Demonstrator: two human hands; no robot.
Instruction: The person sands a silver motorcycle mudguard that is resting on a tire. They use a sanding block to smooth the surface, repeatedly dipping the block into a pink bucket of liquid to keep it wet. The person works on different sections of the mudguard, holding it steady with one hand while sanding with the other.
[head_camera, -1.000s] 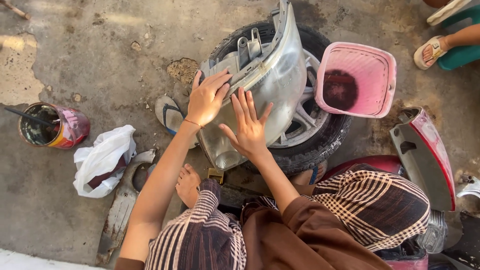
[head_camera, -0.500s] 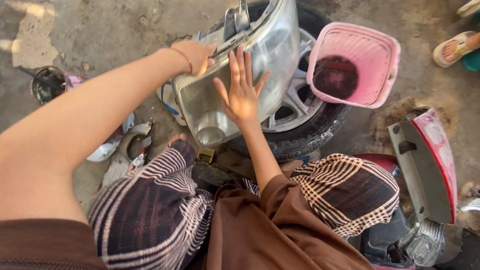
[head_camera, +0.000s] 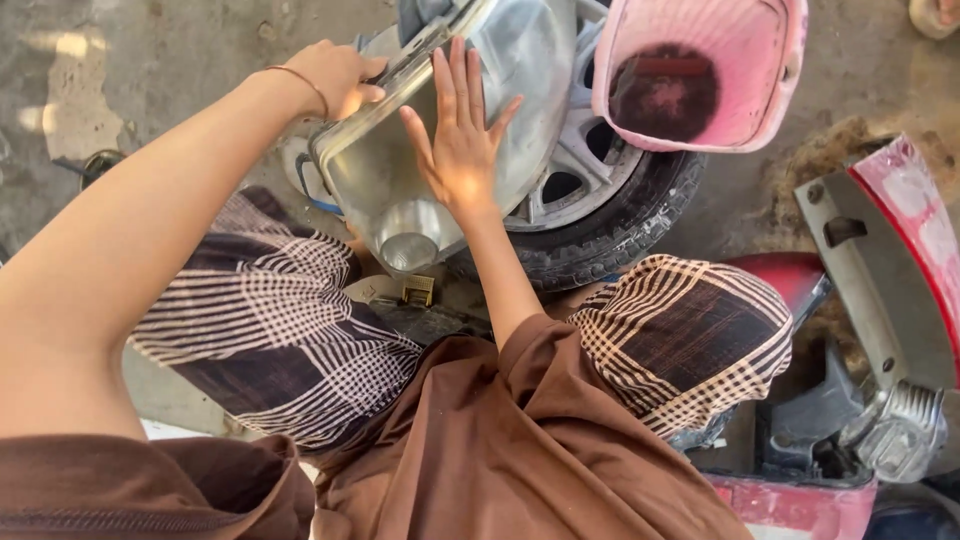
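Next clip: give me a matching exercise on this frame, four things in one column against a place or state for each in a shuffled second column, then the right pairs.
Things:
1. left hand
2. right hand
3. pink basin
4. headlight

Places or states:
A. propped on the car wheel, lens facing up
B. flat on the lens, fingers spread
C. gripping the headlight's upper edge
D. at the wheel's far side, dark liquid inside

Pairs: 1-C, 2-B, 3-D, 4-A
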